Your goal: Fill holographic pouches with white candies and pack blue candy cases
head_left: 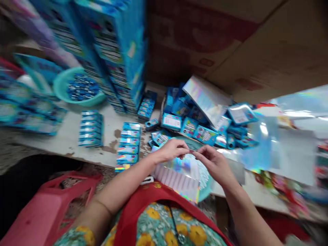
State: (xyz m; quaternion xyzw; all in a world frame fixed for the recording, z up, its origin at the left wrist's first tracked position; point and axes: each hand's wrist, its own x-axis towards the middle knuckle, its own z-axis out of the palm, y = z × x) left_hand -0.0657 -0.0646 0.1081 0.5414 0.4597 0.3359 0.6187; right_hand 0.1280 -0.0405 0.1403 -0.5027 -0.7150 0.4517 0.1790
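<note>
My left hand (175,149) and my right hand (215,165) meet at their fingertips, both closed in a pinch. Whatever lies between them is too small and blurred to name. Just below the fingers, a shiny rainbow-coloured sheet (176,179) with rows of pale strips leans near my lap. It covers part of a teal basin (207,194), in which many small white pieces (203,171) lie. Beyond my hands is a jumbled heap of small blue boxes (189,127).
Blue boxes (128,147) stand in a row left of my hands, near another row (90,129). Behind rise tall box stacks (120,58) and a large cardboard carton (194,41). A teal bowl (60,85) holds small blue items. A red stool (38,212) is lower left.
</note>
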